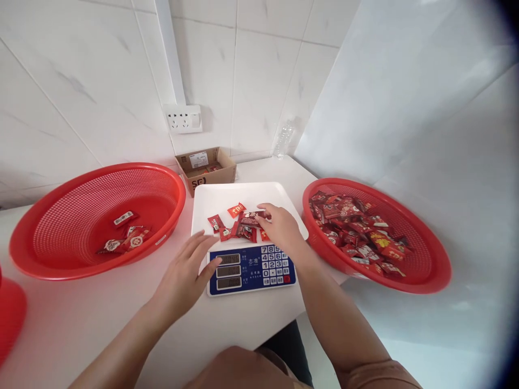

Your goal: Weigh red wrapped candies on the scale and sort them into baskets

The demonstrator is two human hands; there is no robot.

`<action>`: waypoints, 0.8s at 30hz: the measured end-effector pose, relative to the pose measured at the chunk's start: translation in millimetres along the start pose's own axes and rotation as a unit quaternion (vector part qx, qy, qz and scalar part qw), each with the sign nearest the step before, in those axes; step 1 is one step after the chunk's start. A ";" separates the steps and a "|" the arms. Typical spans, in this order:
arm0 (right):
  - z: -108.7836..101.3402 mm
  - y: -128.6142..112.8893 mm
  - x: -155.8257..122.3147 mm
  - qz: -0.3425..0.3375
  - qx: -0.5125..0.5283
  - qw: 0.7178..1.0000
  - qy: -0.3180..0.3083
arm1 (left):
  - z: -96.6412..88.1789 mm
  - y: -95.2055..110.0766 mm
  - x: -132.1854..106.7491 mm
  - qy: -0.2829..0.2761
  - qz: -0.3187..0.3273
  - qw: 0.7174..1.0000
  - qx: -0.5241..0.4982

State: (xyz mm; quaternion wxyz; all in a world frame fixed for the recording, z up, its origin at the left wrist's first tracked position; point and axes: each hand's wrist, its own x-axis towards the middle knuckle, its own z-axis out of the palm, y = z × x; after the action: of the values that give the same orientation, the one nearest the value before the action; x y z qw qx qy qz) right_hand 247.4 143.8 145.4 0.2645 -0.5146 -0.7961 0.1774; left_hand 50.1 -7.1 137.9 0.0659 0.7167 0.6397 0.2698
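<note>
Head view: right hand (281, 231) at a maroon-wrapped bar (245, 218)

Thumb and fingers curl at its right end; I cannot tell whether they grip. Left hand (183, 282), open, spreads by the front-left corner of the digital price scale (252, 287). The bar lies among red-wrapped candies (215, 222) on the white pan (251, 194). Red baskets (44, 232) holding candies flank the scale on the desk (227, 321); a cardboard box (221, 174) stands behind.

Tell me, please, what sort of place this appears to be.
It looks like a weighing or packing corner, perhaps for sweets: wrapped packets lie on a digital scale, with red baskets holding more on either side.
</note>
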 end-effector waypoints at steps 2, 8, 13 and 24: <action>-0.6 1.7 2.3 0.004 0.022 1.000 0.015 | -1.1 -2.2 17.6 -0.055 -0.008 0.997 0.046; -12.9 16.6 0.7 0.030 0.054 0.995 0.083 | 5.7 6.8 46.2 -0.138 -0.021 0.981 0.134; -16.4 27.2 -7.8 0.017 0.062 0.995 0.082 | 14.5 21.0 52.9 -0.152 0.011 0.979 0.133; -13.3 34.9 -13.5 -0.036 0.041 0.997 0.055 | 15.2 18.0 65.4 -0.143 0.002 0.986 0.081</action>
State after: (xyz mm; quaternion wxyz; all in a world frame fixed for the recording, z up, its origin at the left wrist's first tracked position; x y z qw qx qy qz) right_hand 285.2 145.9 133.3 0.3353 -0.4834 -0.7902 0.1717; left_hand 75.5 55.9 152.7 0.0985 0.7519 0.6422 0.1119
